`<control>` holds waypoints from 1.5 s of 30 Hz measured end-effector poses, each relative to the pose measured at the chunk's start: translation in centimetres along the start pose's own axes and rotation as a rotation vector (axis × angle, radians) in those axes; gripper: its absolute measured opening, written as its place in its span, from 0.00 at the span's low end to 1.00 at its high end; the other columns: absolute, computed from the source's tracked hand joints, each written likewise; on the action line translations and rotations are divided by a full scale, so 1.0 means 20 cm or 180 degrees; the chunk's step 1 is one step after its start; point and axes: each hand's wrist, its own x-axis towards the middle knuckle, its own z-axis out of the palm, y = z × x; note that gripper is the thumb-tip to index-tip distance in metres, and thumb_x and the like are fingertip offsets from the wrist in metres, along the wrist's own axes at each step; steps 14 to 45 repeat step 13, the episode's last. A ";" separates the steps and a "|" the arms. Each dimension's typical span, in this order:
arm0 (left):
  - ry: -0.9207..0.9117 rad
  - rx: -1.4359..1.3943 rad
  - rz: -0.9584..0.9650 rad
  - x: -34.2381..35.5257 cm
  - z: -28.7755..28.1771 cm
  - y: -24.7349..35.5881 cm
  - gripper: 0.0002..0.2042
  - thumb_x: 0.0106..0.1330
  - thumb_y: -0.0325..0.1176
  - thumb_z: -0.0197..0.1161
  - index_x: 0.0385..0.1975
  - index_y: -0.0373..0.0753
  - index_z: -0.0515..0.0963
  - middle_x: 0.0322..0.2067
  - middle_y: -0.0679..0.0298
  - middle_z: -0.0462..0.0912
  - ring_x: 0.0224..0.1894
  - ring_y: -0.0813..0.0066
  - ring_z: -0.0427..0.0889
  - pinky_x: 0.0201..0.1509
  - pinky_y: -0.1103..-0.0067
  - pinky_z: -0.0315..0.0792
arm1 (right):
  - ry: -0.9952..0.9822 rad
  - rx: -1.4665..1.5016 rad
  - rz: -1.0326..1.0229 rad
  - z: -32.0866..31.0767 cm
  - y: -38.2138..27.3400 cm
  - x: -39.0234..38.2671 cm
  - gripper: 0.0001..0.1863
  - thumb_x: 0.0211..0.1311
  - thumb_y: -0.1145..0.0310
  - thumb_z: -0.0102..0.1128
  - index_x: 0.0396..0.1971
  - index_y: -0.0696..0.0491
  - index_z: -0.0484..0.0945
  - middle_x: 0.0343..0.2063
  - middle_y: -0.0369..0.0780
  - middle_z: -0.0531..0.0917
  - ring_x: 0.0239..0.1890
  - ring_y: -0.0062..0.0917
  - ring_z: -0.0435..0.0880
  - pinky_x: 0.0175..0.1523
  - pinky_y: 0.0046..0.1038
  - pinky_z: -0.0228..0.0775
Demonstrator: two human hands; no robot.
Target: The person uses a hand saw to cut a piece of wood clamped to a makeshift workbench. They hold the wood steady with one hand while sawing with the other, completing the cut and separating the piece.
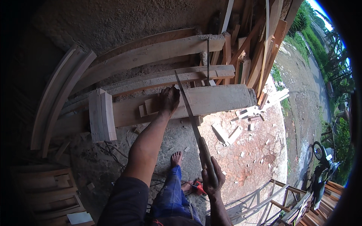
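Note:
My right hand (pixel 213 176) is closed round the handle of a handsaw (pixel 191 113), at the lower middle. Its long blade reaches up and away over a wide wooden plank (pixel 222 98). Just left of the blade, my left hand (pixel 168 100) is closed and presses a wooden strip (pixel 152 106) onto the plank. The fingers hide part of that strip. Whether the saw teeth touch the wood, I cannot tell.
Short boards (pixel 102 116) lie across the plank's left part. Longer beams (pixel 158 49) run behind it, and a stack of timber (pixel 260 49) leans at the back right. Offcuts (pixel 226 133) litter the floor. A red power tool (pixel 198 187) is by my foot; a motorcycle (pixel 322 169) stands right.

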 end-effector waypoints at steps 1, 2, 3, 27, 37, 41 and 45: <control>0.0023 -0.0050 0.0025 0.00 0.00 0.00 0.11 0.69 0.40 0.54 0.34 0.39 0.77 0.37 0.52 0.81 0.45 0.49 0.77 0.51 0.58 0.69 | -0.0029 0.0023 0.0042 0.00 0.01 -0.01 0.29 0.60 0.68 0.66 0.59 0.65 0.71 0.49 0.54 0.82 0.51 0.37 0.85 0.54 0.31 0.76; 0.0002 -0.0048 -0.0023 0.00 0.00 0.00 0.11 0.69 0.40 0.54 0.34 0.39 0.77 0.38 0.52 0.81 0.45 0.49 0.77 0.52 0.59 0.69 | -0.0032 -0.0005 -0.0006 0.00 0.02 -0.01 0.29 0.60 0.68 0.66 0.59 0.65 0.71 0.49 0.54 0.82 0.51 0.37 0.85 0.54 0.31 0.76; -0.0025 -0.0047 -0.0070 -0.01 -0.01 0.01 0.11 0.68 0.40 0.54 0.34 0.39 0.77 0.38 0.52 0.81 0.46 0.49 0.77 0.52 0.59 0.69 | -0.0033 -0.0034 -0.0048 0.00 0.04 -0.02 0.29 0.60 0.68 0.66 0.59 0.65 0.71 0.49 0.54 0.82 0.51 0.37 0.85 0.54 0.31 0.76; -0.0209 0.0039 -0.0181 0.00 -0.01 0.02 0.12 0.67 0.42 0.57 0.37 0.39 0.75 0.40 0.49 0.80 0.49 0.49 0.76 0.55 0.60 0.68 | 0.0005 0.0062 -0.0105 -0.03 0.03 0.00 0.22 0.61 0.71 0.63 0.54 0.63 0.76 0.53 0.55 0.79 0.51 0.45 0.84 0.54 0.34 0.78; -0.0209 0.0039 -0.0181 0.00 -0.01 0.02 0.12 0.67 0.42 0.57 0.37 0.39 0.75 0.40 0.49 0.80 0.49 0.49 0.76 0.55 0.60 0.68 | 0.0005 0.0062 -0.0105 -0.03 0.03 0.00 0.22 0.61 0.71 0.63 0.54 0.63 0.76 0.53 0.55 0.79 0.51 0.45 0.84 0.54 0.34 0.78; -0.0209 0.0039 -0.0181 0.00 -0.01 0.02 0.12 0.67 0.42 0.57 0.37 0.39 0.75 0.40 0.49 0.80 0.49 0.49 0.76 0.55 0.60 0.68 | 0.0005 0.0062 -0.0105 -0.03 0.03 0.00 0.22 0.61 0.71 0.63 0.54 0.63 0.76 0.53 0.55 0.79 0.51 0.45 0.84 0.54 0.34 0.78; -0.0209 0.0039 -0.0181 0.00 -0.01 0.02 0.12 0.67 0.42 0.57 0.37 0.39 0.75 0.40 0.49 0.80 0.49 0.49 0.76 0.55 0.60 0.68 | 0.0005 0.0062 -0.0105 -0.03 0.03 0.00 0.22 0.61 0.71 0.63 0.54 0.63 0.76 0.53 0.55 0.79 0.51 0.45 0.84 0.54 0.34 0.78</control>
